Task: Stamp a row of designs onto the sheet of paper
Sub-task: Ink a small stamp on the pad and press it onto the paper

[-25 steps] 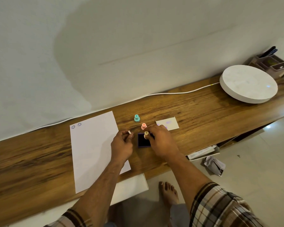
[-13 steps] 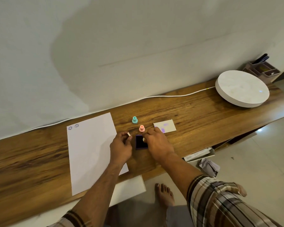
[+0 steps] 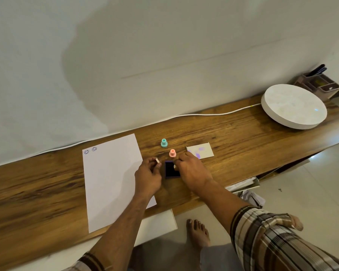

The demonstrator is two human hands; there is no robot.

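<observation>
A white sheet of paper (image 3: pixel 110 178) lies on the wooden table (image 3: pixel 233 137), with two smiley stamps (image 3: pixel 90 150) at its top left corner. A dark ink pad (image 3: pixel 171 169) sits just right of the sheet. My right hand (image 3: pixel 192 173) presses a small yellowish stamp (image 3: pixel 175 166) down on the pad, mostly hidden under my fingers. My left hand (image 3: pixel 148 177) rests at the pad's left side and pinches a small white cap (image 3: pixel 158 160). A teal stamp (image 3: pixel 164 143) and a pink stamp (image 3: pixel 172 153) stand upright behind the pad.
A small card with purple ink smudges (image 3: pixel 200 150) lies right of the pink stamp. A round white disc (image 3: pixel 294 106) and a brown desk organiser (image 3: pixel 319 85) sit at the far right. A white cable (image 3: pixel 204 114) runs along the wall. My bare foot (image 3: pixel 198 233) stands below the table edge.
My right hand has lowered the yellowish stamp onto the ink pad, so it is now mostly covered. The left hand has stayed put with the cap.
</observation>
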